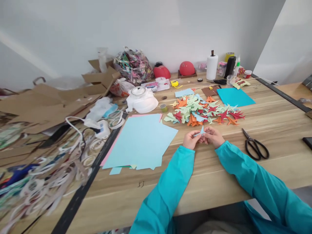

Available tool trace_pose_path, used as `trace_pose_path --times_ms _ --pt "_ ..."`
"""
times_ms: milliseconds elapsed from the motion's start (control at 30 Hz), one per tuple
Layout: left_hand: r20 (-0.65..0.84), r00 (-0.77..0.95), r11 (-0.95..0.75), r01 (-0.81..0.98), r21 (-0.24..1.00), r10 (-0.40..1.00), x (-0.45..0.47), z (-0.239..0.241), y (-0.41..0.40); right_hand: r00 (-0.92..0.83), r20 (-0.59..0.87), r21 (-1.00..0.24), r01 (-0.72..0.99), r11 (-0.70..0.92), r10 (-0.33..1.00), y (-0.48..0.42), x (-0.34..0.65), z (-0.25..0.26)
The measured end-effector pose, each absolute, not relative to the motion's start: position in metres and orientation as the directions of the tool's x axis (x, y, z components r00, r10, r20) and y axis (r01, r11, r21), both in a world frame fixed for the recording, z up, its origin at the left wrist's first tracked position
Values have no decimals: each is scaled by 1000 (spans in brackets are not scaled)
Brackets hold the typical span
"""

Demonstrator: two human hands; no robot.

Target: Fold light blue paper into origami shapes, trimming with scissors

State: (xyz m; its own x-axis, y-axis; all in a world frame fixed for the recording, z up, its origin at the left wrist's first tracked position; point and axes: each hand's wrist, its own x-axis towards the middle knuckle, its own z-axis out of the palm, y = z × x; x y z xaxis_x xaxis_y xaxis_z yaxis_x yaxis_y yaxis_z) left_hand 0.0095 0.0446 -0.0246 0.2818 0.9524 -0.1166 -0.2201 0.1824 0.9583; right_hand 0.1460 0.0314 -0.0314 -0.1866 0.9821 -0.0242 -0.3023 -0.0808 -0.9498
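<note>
The left hand (pixel 191 139) and the right hand (pixel 214 136) meet above the desk (pixel 219 172), fingers curled in and pinching a small light-blue folded paper (pixel 201 131) between them from both sides. Its pointed tip sticks up; the exact fold is too small to make out, perhaps a dart shape. Just beyond the hands lies a pile of folded paper shapes (pixel 204 112). Light-blue paper sheets (pixel 141 141) lie to the left, black scissors (pixel 255 146) to the right.
</note>
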Motion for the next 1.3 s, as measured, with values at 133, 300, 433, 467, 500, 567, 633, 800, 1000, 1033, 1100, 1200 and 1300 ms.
trace_pose_path --times_ms 133,300,433,467,500,567,633,800,1000,1033,1100,1200,1300 --pt "-97 287 181 -284 942 953 12 -33 43 -200 -21 -948 -309 -83 980 31 145 -31" --pt "-68 338 183 -320 930 939 15 -34 35 -136 -25 -942 -329 -69 990 27 144 -29" --pt "-39 331 155 -332 930 943 15 -30 32 -108 -19 -934 -352 -56 994 25 143 -26" --pt "-46 329 160 -329 931 943 14 -29 32 -114 -24 -930 -362 -64 993 25 143 -25" --pt "-54 329 167 -326 931 943 14 -28 32 -118 -29 -925 -373 -71 993 25 143 -24" --pt "-67 330 180 -326 928 942 14 -28 31 -123 -30 -919 -387 -75 992 25 142 -24" --pt "-67 329 185 -343 921 942 14 -27 31 -124 -16 -918 -391 -64 992 24 142 -23" --pt "-68 313 213 -456 864 947 17 -23 29 -123 -50 -903 -418 -98 991 22 139 -19" --pt "-95 308 250 -517 819 947 17 -19 28 -124 -104 -861 -486 -152 987 20 137 -13" --pt "-96 309 254 -525 812 946 17 -19 27 -123 -104 -859 -488 -152 987 20 137 -13" --pt "-102 311 264 -542 798 945 17 -19 27 -127 -101 -859 -489 -150 987 19 138 -13" --pt "-116 317 283 -556 781 941 16 -19 28 -142 -95 -854 -497 -154 985 19 139 -12" --pt "-117 324 289 -560 777 939 15 -18 30 -173 -101 -846 -503 -176 980 19 139 -11"
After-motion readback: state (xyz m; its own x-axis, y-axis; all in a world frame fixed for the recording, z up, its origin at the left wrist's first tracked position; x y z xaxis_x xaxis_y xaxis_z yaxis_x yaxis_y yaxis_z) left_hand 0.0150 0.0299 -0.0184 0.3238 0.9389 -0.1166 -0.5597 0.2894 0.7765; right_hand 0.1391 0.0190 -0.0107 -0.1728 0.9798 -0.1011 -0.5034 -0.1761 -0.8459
